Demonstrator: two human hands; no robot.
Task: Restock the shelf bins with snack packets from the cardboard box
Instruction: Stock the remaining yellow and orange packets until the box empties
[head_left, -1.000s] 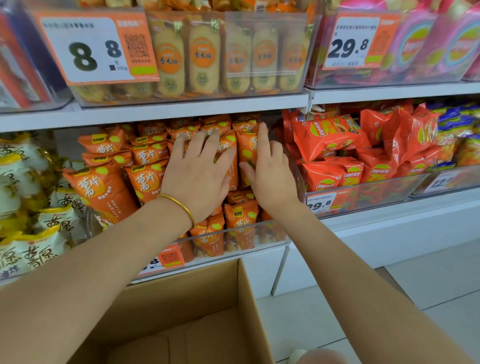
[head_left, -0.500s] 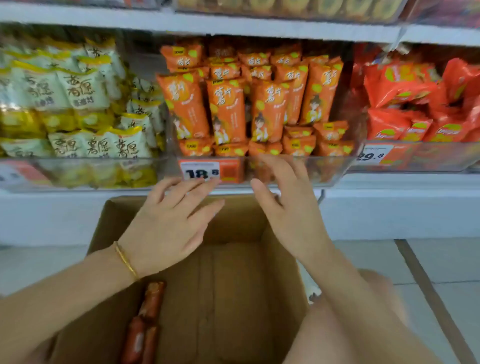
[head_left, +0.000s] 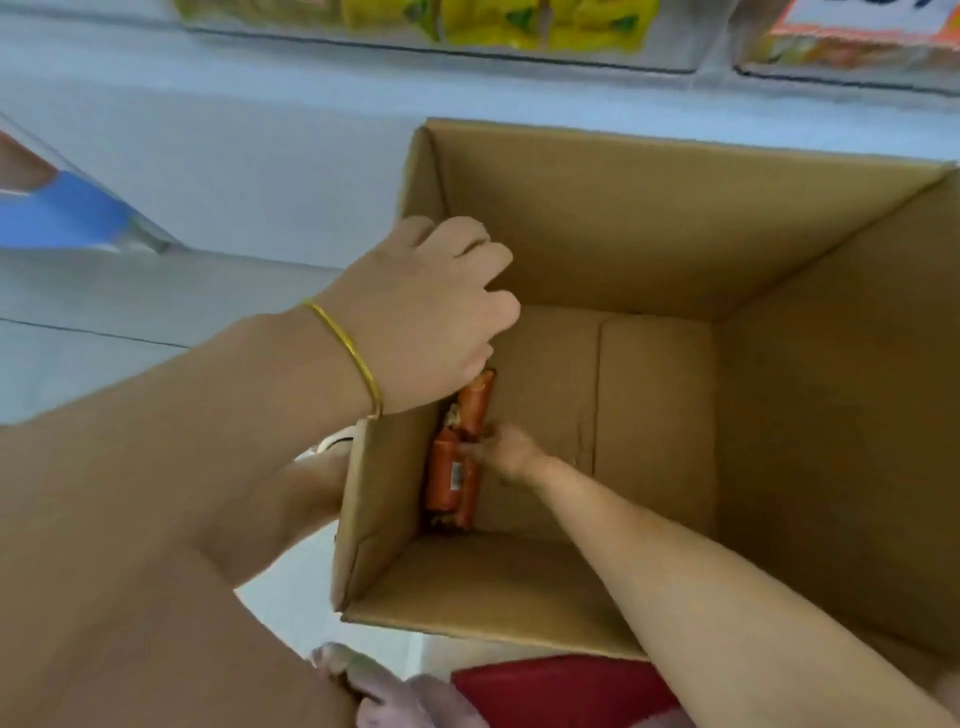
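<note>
- The cardboard box (head_left: 597, 218) stands open on the pale tiled floor (head_left: 104, 312) below the shelf. Its walls are plain brown, matt and smooth, and the bottom flaps meet in a straight seam.
- A few orange packets (head_left: 447, 478), long, narrow and glossy, lie at the bottom of the box, pressed against its left wall (one carries a small white label patch).
- The left hand (head_left: 426, 317) sits on the top edge of that left wall, fingers bent down over the rim and clasping the card. A thin gold bracelet (head_left: 348, 348) circles the wrist.
- The right hand (head_left: 506, 449) reaches deep inside with its fingertips on the packets. Through the blur I cannot tell whether they grasp one.
- Above, a clear plastic bin (head_left: 675, 47) holds shiny yellow packets (head_left: 519, 21).
</note>
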